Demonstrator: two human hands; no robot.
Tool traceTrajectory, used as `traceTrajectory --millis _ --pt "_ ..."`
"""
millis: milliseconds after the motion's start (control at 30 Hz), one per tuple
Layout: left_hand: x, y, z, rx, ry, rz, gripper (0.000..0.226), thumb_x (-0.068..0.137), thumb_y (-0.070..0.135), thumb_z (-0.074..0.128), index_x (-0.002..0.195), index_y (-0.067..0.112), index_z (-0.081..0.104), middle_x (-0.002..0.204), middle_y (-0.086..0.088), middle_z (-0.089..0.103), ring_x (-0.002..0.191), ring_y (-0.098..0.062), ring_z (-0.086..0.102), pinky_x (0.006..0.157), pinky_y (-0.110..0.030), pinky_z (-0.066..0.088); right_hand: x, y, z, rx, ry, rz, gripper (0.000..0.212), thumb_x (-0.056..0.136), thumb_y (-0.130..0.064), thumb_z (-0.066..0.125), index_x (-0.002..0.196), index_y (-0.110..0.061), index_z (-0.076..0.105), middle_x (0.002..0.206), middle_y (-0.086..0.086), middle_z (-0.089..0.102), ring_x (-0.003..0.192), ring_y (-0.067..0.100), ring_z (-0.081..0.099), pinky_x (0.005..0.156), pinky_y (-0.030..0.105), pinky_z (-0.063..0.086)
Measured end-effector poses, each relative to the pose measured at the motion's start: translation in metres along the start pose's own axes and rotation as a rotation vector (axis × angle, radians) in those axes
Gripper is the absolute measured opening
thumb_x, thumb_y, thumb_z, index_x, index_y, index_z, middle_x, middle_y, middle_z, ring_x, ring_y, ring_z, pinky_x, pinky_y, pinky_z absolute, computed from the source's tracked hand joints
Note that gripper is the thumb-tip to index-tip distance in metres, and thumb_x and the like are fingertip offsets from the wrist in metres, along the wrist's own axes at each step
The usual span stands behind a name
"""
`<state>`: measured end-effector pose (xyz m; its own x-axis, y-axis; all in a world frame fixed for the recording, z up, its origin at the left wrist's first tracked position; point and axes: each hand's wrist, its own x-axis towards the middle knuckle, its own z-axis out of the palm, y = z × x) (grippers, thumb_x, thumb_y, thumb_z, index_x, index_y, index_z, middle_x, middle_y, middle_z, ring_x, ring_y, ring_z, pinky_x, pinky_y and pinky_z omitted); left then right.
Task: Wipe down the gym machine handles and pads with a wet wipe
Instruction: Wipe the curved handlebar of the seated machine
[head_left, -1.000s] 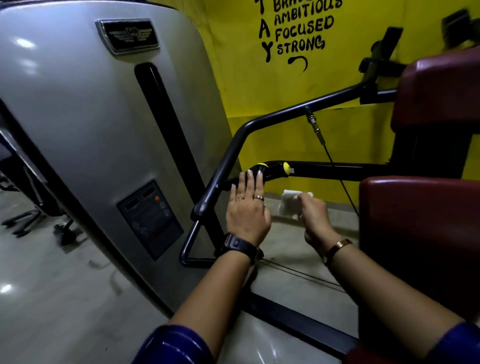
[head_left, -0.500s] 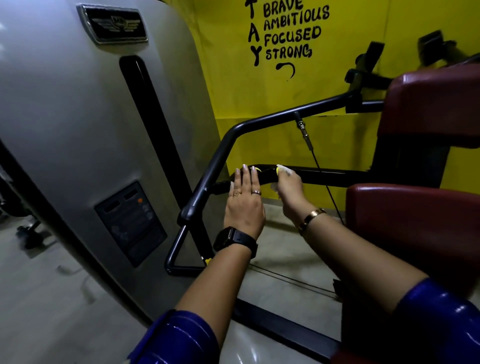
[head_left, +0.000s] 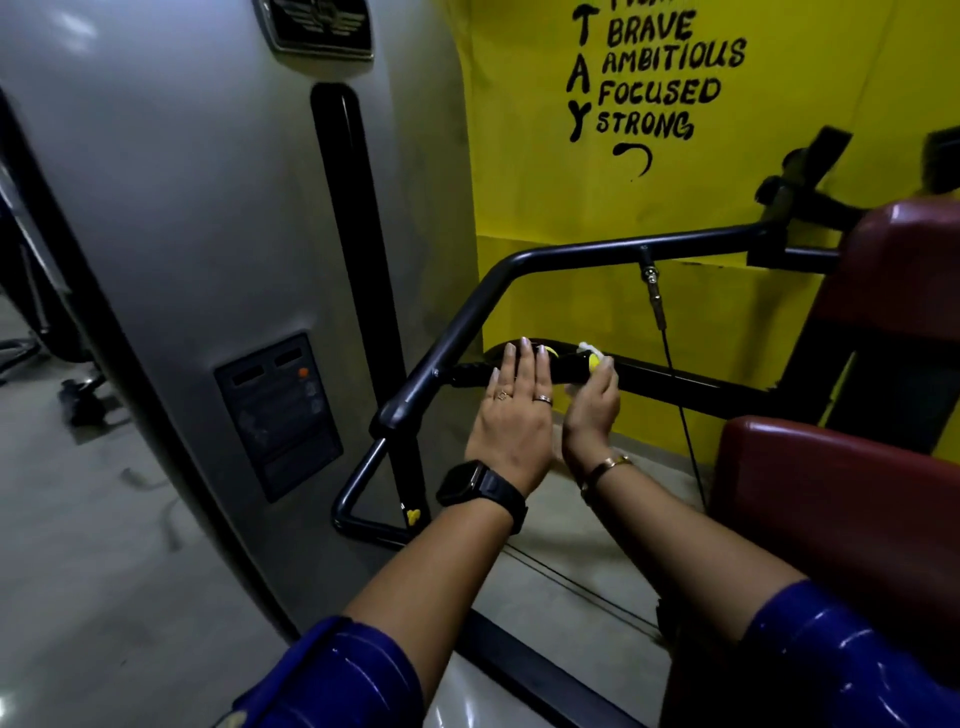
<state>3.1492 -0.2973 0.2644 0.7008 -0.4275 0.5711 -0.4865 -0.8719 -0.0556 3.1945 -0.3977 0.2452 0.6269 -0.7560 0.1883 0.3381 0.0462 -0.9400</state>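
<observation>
Nearest, at the bottom edge and cut off by it: two glossy blue sleeves (head_left: 332, 675), with bare forearms reaching forward. There is a black wristwatch (head_left: 470, 486) on the left wrist and a thin gold bracelet (head_left: 605, 464) on the right. The left hand (head_left: 511, 415) is flat, its fingers straight and close together and its fingertips laid over the black rubber-gripped handle (head_left: 569, 366); how hard it bears down cannot be told. The right hand (head_left: 592, 408) is just beside it, palm turned inward, fingers curled up round the handle's yellow end cap (head_left: 594, 362) and gripping a crumpled white wet wipe (head_left: 587, 346) against it. Only a tuft of the wipe shows above the fingers; the rest is hidden in the hand. The handle's inner length is hidden under the left fingers. The dark red padded seat pad (head_left: 831, 493) lies close along the right forearm, with a second red pad (head_left: 909, 270) above it, cut off at the frame edge. A black bent steel tube (head_left: 467, 322) crosses just above and left of the handle, and a thin cable (head_left: 675, 395) hangs behind the right hand. Pale floor (head_left: 597, 525) shows beneath both wrists. A large grey metal shroud (head_left: 182, 234) walls in the left side. Farthest is a yellow wall (head_left: 530, 197) with black lettering, its top line cropped.
</observation>
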Motion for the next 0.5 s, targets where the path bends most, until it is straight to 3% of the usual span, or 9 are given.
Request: traceTrajectory --millis 67,100,167,200,300,367,433,500 --pt "0.0 0.0 0.002 0.014 0.002 0.004 0.066 0.086 0.015 0.019 0.15 -0.001 0.024 0.155 -0.023 0.027 0.145 -0.035 0.026 0.115 -0.041 0.026 0.016 -0.022 0.007 0.094 0.017 0.257 0.036 0.104 -0.028 0.034 0.102 -0.008 0.064 0.104 0.005 0.062 0.099 0.02 0.055 0.087 0.03 0.045" --pt "0.0 0.0 0.001 0.011 0.0 0.006 0.066 0.086 0.014 0.02 0.149 -0.002 0.025 0.155 -0.023 0.029 0.144 -0.035 0.028 0.115 -0.041 0.026 0.021 -0.032 0.009 0.057 -0.019 0.271 0.038 0.103 -0.027 0.035 0.089 -0.01 0.066 0.096 0.005 0.065 0.094 0.021 0.056 0.085 0.033 0.046" --pt "0.0 0.0 0.002 0.023 0.009 0.007 0.065 0.084 0.015 0.022 0.146 -0.002 0.034 0.151 -0.023 0.037 0.141 -0.035 0.035 0.112 -0.041 0.031 0.023 -0.041 0.008 -0.111 -0.108 0.1 0.042 0.103 -0.026 0.035 0.07 -0.019 0.061 0.081 -0.001 0.063 0.088 0.021 0.058 0.085 0.034 0.046" --pt "0.001 0.0 0.002 0.031 0.014 0.01 0.065 0.084 0.015 0.024 0.145 -0.002 0.037 0.149 -0.023 0.04 0.139 -0.035 0.038 0.111 -0.041 0.033 0.021 -0.036 0.006 -0.244 -0.153 -0.077 0.043 0.103 -0.027 0.034 0.072 -0.021 0.061 0.082 -0.002 0.063 0.089 0.022 0.059 0.085 0.035 0.045" --pt "0.001 -0.001 0.005 0.047 0.019 0.028 0.065 0.084 0.018 0.023 0.144 -0.001 0.039 0.148 -0.023 0.041 0.139 -0.034 0.039 0.111 -0.041 0.034 0.016 0.004 -0.009 -0.513 -0.239 -0.568 0.047 0.101 -0.035 0.027 0.114 -0.007 0.062 0.119 0.01 0.062 0.116 0.023 0.052 0.099 0.039 0.039" --pt "0.001 -0.001 0.004 0.043 0.029 0.025 0.063 0.086 0.019 0.022 0.143 -0.002 0.041 0.148 -0.023 0.041 0.138 -0.034 0.04 0.11 -0.041 0.036 0.01 0.025 -0.019 -0.54 -0.256 -0.707 0.056 0.101 -0.039 0.029 0.14 0.0 0.04 0.143 0.019 0.043 0.135 0.026 0.036 0.112 0.032 0.028" --pt "0.002 -0.001 0.004 0.041 0.038 0.022 0.062 0.088 0.02 0.022 0.143 -0.002 0.042 0.147 -0.024 0.042 0.138 -0.035 0.041 0.109 -0.042 0.038 0.004 0.036 -0.026 -0.458 -0.316 -0.685 0.068 0.1 -0.049 0.03 0.149 -0.002 0.021 0.152 0.02 0.03 0.14 0.026 0.029 0.112 0.017 0.024" --pt "0.002 -0.002 0.005 0.053 0.047 0.019 0.064 0.086 0.018 0.024 0.144 -0.002 0.04 0.149 -0.024 0.04 0.139 -0.035 0.039 0.11 -0.041 0.036 0.006 0.033 -0.027 -0.29 -0.375 -0.493 0.076 0.093 -0.059 0.036 0.148 -0.009 0.024 0.148 0.005 0.038 0.134 0.013 0.038 0.104 0.013 0.033"
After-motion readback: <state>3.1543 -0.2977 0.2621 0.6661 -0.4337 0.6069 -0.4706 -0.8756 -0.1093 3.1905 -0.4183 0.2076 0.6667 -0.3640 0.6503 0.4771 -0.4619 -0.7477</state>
